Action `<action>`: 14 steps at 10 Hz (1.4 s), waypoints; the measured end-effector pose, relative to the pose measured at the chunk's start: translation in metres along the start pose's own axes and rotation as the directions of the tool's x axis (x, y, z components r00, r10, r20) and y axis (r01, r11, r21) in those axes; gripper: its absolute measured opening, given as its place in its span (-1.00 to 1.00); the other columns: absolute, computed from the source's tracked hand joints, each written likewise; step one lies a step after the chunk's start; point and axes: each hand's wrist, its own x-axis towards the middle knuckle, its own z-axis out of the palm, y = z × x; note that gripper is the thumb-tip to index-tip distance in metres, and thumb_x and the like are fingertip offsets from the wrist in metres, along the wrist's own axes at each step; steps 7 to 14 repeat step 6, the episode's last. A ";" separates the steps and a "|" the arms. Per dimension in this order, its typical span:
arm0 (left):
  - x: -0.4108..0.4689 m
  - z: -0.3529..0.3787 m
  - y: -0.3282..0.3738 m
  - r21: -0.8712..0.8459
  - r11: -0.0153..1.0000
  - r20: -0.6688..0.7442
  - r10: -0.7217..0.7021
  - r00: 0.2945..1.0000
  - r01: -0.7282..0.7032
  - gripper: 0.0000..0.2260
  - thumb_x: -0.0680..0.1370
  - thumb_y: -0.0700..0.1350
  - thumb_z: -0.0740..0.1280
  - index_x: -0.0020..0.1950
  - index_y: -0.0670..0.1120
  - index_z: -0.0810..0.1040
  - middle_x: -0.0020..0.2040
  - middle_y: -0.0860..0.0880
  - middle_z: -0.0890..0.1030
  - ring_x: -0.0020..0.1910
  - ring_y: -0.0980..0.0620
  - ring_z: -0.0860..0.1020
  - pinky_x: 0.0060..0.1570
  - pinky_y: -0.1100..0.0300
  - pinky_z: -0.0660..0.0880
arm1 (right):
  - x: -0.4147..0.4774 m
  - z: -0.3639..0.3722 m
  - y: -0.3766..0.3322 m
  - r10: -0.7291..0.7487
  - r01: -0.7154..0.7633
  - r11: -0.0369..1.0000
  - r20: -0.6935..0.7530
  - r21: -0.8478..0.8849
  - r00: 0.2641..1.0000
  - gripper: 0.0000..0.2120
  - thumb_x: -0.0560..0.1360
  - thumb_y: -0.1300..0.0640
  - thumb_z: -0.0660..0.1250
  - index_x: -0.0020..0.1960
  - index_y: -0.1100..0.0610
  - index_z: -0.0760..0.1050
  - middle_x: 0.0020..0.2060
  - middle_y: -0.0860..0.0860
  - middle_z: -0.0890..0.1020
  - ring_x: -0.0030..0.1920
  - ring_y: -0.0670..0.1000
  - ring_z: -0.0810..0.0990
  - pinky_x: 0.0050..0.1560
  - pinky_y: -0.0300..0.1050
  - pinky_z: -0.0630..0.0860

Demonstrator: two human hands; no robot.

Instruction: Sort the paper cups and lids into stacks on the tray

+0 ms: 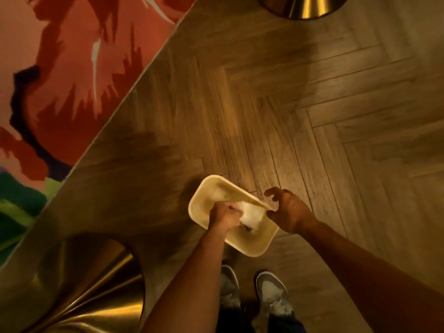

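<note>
A cream rectangular tray (201, 207) with rounded corners hangs above the wooden floor, tilted. My left hand (224, 216) is closed in a fist over its near-left rim and holds it. The fingers press against a blurred white paper item (252, 216) lying inside the tray. Whether that item is a cup or a lid I cannot tell. My right hand (289, 211) hovers at the tray's right end with its fingers spread. Its thumb sits close to the far rim and it holds nothing.
Herringbone wood floor (312, 116) fills the middle and right. A red patterned rug (72, 68) covers the upper left. Shiny brass bases stand at the bottom left (96, 296) and the top edge (302, 6). My shoes (271, 294) are below the tray.
</note>
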 end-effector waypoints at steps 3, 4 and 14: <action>0.059 0.058 -0.018 0.295 0.955 -0.136 0.060 0.989 -0.017 -0.83 0.55 -0.08 0.42 0.09 -0.10 0.69 0.12 -0.14 0.70 0.16 -0.18 0.63 0.16 0.06 0.58 | 0.034 0.016 0.023 -0.080 0.082 0.993 0.032 -0.088 0.996 -0.68 0.54 0.19 0.33 0.19 -0.16 0.55 0.00 -0.10 0.65 -0.05 -0.04 0.65 -0.08 -0.07 0.64; 0.067 0.063 -0.021 0.414 0.910 -0.129 0.077 0.989 -0.017 -0.68 0.60 0.04 0.36 0.23 -0.14 0.62 0.23 -0.16 0.65 0.24 -0.18 0.59 0.24 0.03 0.53 | 0.038 0.015 0.027 -0.101 0.103 0.992 0.035 -0.067 0.994 -0.71 0.55 0.18 0.33 0.19 -0.14 0.56 -0.06 -0.12 0.66 -0.10 -0.08 0.64 -0.12 -0.10 0.63; 0.046 0.041 -0.010 0.330 0.944 -0.164 0.048 0.985 0.009 -0.59 0.59 0.04 0.38 0.36 -0.16 0.56 0.34 -0.17 0.59 0.34 -0.19 0.52 0.30 0.07 0.43 | 0.025 0.007 0.024 -0.038 0.043 0.994 0.058 -0.096 0.998 -0.62 0.55 0.10 0.39 0.34 -0.10 0.47 0.15 -0.03 0.62 0.06 0.00 0.62 0.04 -0.04 0.62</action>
